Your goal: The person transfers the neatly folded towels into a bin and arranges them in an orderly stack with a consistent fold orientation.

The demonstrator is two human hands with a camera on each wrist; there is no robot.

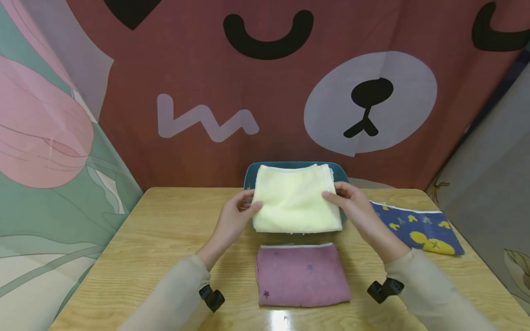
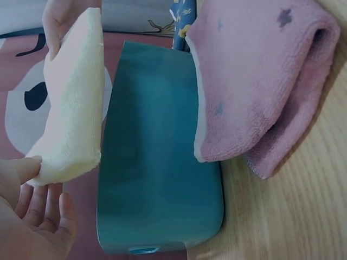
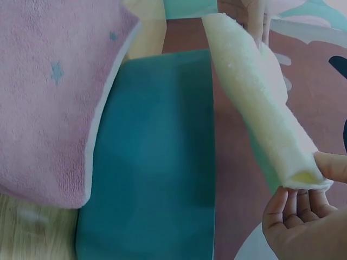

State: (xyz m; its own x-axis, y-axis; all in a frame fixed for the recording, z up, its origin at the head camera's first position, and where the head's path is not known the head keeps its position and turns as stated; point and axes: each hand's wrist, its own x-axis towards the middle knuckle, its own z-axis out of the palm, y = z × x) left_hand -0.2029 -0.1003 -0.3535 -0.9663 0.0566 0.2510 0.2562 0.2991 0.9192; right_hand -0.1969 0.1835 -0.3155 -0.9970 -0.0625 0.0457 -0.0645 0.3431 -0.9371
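A folded pale yellow towel [image 1: 296, 197] is held up between both hands, above and in front of a teal bin [image 1: 247, 177]. My left hand [image 1: 236, 214] pinches its left edge, thumb on the near face. On the opposite edge my right hand [image 1: 356, 204] pinches it the same way. Both wrist views show the towel over the bin's rim; the bin's side wall [image 2: 157, 146] stands between it and a pink towel [image 2: 249, 70]. That pink towel [image 1: 304, 276], folded and dotted with small stars, lies on the table nearer to me. The inside of the bin is mostly hidden.
A folded blue cloth with yellow figures [image 1: 426, 230] lies at the right of the wooden table [image 1: 178, 220], beyond my right forearm. Behind the table's far edge hangs a brown curtain with a bear print [image 1: 281, 92]. Patterned fabric [image 1: 45, 138] hangs at the left.
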